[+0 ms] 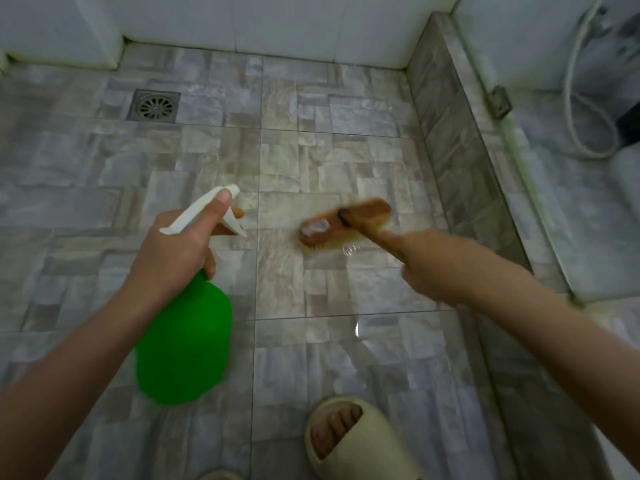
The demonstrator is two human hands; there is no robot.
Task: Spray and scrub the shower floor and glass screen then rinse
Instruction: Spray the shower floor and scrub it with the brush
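1. Your left grip [173, 251] clasps the green spray bottle [183, 341], lower left of the frame.
2. Your right grip [426, 261] holds the brush [343, 221] on the wet shower floor [311, 150], mid-frame.
3. Floor scrubbing looks underway; the glass screen [554, 220] and the rinse seemingly remain.

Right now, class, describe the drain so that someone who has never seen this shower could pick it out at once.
Start at the white back wall and drop to the stone-patterned floor. In its far left part, beyond the green bottle, sits the drain. It is the only metal square there, with a round grate of radiating slots.
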